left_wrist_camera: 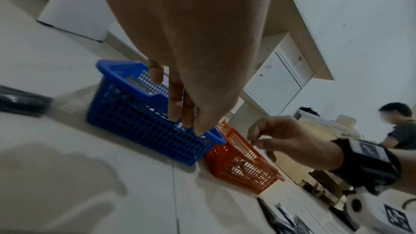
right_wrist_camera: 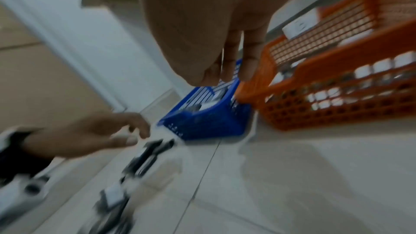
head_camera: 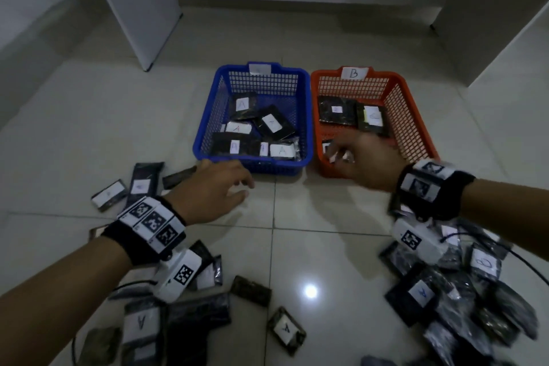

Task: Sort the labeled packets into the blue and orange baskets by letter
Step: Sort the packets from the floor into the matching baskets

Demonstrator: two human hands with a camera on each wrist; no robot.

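Right hand (head_camera: 367, 162) hung over orange basket (head_camera: 416, 140) near rim, fingers slack, nothing gripped (B-packet (head_camera: 326, 147) apparently dropped beneath). Left hand (head_camera: 212, 190) relaxed, empty, beside blue basket (head_camera: 208, 140); unsorted packets (head_camera: 421, 294) scattered on floor.

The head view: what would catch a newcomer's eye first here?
Two bright baskets side by side on the pale floor: a blue basket holding packets marked A, and an orange basket tagged B on its right. The right hand hovers over the orange basket's near edge, the left hand just before the blue one. Dark labeled packets lie scattered nearer the person.
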